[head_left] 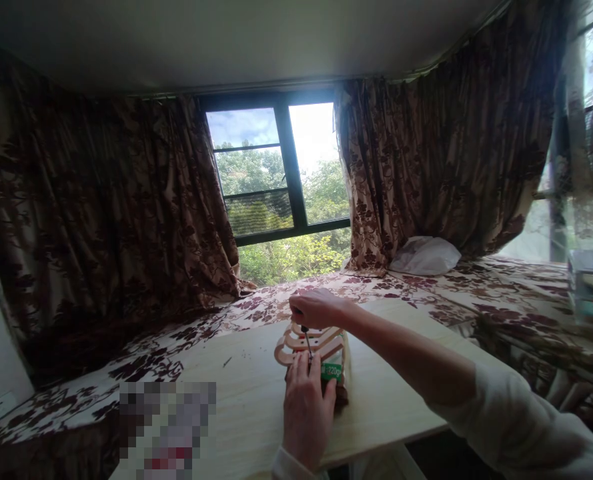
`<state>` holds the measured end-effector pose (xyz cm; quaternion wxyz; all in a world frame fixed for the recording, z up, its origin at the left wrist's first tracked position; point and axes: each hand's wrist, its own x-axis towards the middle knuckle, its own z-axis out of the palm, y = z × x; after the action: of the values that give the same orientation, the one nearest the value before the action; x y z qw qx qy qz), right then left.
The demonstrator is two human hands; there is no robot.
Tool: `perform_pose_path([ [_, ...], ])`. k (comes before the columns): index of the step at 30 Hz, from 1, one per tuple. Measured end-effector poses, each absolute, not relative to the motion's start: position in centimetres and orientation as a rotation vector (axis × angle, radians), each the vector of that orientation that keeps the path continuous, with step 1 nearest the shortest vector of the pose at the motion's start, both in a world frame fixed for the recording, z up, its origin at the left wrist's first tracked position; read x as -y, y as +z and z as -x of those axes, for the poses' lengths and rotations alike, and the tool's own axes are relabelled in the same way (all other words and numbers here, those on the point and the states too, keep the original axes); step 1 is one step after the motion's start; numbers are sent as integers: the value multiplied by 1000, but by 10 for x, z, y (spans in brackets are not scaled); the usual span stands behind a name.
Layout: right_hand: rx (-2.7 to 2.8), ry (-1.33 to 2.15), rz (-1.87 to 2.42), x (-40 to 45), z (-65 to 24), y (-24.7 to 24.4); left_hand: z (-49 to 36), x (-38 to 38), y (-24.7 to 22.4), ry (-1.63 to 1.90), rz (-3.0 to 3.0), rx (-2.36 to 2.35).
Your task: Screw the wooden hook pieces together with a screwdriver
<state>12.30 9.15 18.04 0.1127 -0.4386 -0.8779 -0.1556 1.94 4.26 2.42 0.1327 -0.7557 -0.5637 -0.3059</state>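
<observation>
My right hand (319, 307) is closed round the handle of a screwdriver (307, 340), most of which its fingers hide. The thin shaft points down at a light wooden frame (286, 351) with curved, rounded ends. From the near side, my left hand (309, 403) presses its fingers on the frame close to the screwdriver's tip, with the thumb set apart. Beneath the frame lies a package with a green label (332, 371) reading 220g. The exact spot where the tip meets the wood is hidden by my left fingers.
A pale wooden table (246, 393) carries the work. Small dark bits (227, 362) lie left of the frame, and a blurred-out patch (169, 427) covers the front left. Behind are a flowered cloth (256, 303), a white plastic bag (425, 256), curtains and a window.
</observation>
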Motion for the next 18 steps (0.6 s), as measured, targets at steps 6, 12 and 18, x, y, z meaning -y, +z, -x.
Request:
perform_pose_path([
  [6, 2542, -468, 1316, -94, -121, 172, -20, -42, 24, -884, 2207, 1645],
  [12, 2542, -480, 1358, -89, -120, 180, -20, -41, 26, -888, 2199, 1642],
  [18, 2610, -466, 1294, -88, -122, 183, -20, -41, 27, -900, 2204, 1633],
])
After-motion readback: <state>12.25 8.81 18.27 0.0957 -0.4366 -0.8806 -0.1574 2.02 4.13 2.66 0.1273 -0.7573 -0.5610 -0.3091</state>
